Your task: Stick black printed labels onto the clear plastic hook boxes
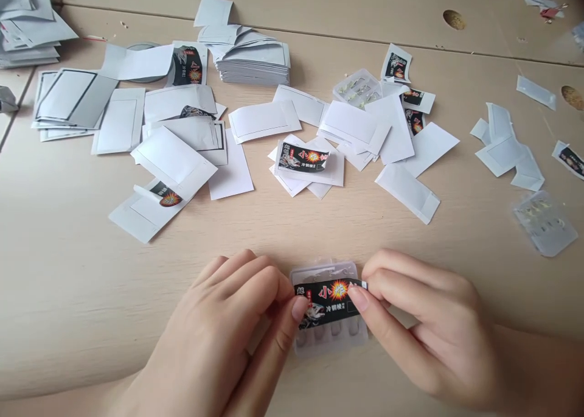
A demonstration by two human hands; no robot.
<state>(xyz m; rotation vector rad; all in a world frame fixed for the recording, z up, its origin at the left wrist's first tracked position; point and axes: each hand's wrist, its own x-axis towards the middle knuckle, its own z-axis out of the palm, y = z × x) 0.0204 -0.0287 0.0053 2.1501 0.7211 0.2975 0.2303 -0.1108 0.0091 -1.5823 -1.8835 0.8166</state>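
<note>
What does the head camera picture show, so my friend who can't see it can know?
A person's left hand and right hand hold a black sticker by its ends over a clear box of small hooks. Beyond, white papers, some stacked, and similar boxes lie on a wooden table.

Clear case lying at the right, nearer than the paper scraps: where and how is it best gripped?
I'd pinch the clear case across its two long edges, coming from above and the near side: it lies flat and looks shallow, with table showing nearer and paper scraps beyond.
</note>
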